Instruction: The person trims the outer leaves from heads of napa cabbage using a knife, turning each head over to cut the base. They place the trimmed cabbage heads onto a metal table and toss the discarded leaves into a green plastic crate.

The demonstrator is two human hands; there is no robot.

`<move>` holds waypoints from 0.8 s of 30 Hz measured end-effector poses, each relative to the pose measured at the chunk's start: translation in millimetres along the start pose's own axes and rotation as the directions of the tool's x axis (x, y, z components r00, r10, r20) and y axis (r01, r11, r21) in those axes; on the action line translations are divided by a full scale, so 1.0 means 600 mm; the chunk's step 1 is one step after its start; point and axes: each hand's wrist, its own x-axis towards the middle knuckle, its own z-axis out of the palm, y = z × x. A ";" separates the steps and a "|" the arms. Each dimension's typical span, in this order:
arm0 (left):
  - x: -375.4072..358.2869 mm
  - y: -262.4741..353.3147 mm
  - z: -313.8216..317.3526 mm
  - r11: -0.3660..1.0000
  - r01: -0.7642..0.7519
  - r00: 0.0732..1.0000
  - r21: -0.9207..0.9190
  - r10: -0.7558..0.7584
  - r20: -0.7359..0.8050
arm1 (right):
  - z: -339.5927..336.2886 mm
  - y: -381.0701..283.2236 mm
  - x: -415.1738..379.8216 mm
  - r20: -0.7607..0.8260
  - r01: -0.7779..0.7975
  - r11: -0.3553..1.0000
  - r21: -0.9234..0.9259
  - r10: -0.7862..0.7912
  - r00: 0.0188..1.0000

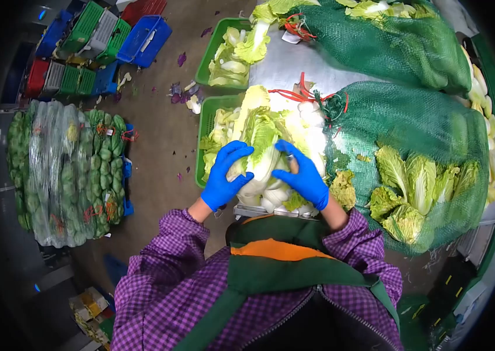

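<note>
A napa cabbage (262, 140) with pale ribs and yellow-green leaves is between my blue-gloved hands at the table's near edge. My left hand (226, 174) grips its left side, thumb and fingers curved against the leaves. From the right, my right hand (304, 175) holds the same cabbage with bent fingers. A small brownish object (292, 164) shows by the right fingers; I cannot make out what it is. Cut white stem ends (275, 195) and loose leaves lie below and right of the cabbage. A green crate (205, 120) with trimmed leaves stands just left.
Green mesh sacks (370, 117) of cabbages cover the table's right side, several heads (420, 181) lying on the nearer one. Another green crate (203, 64) of leaves is farther off. Wrapped sacks (63, 175) are stacked on the left, with coloured crates (145, 41) behind and scraps on the floor.
</note>
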 end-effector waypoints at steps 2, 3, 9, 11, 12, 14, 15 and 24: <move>-0.018 0.000 -0.003 1.000 -0.020 1.000 0.009 0.020 -0.001 | -0.030 0.036 -0.014 -0.009 -0.115 0.993 -0.016 0.115 0.993; -0.030 -0.001 -0.001 0.999 -0.037 0.999 0.015 0.037 0.002 | -0.039 0.033 -0.021 0.034 -0.323 0.943 0.072 0.322 0.946; -0.052 -0.054 -0.047 0.967 0.098 0.883 -0.237 -0.195 -0.427 | -0.018 0.029 -0.018 -0.044 -0.459 0.842 0.284 0.489 0.871; -0.015 -0.056 -0.092 0.906 0.085 0.680 -0.415 -0.357 -0.640 | -0.013 0.045 -0.009 -0.117 -0.432 0.832 0.349 0.496 0.861; 0.009 -0.042 -0.115 0.892 0.028 0.555 -0.452 -0.390 -0.735 | -0.016 0.052 -0.004 -0.146 -0.432 0.837 0.336 0.499 0.854; 0.018 -0.064 -0.155 0.986 0.150 0.592 0.076 -0.028 -0.805 | -0.019 0.064 0.000 -0.170 -0.433 0.845 0.313 0.498 0.850; 0.027 -0.044 -0.152 0.868 0.269 0.622 0.418 0.175 -0.764 | -0.020 0.057 -0.001 -0.172 -0.431 0.847 0.311 0.496 0.851; 0.000 -0.021 0.070 0.874 0.455 0.870 -0.170 -0.477 -0.123 | 0.002 0.004 0.024 -0.279 -0.153 0.944 -0.292 0.069 0.958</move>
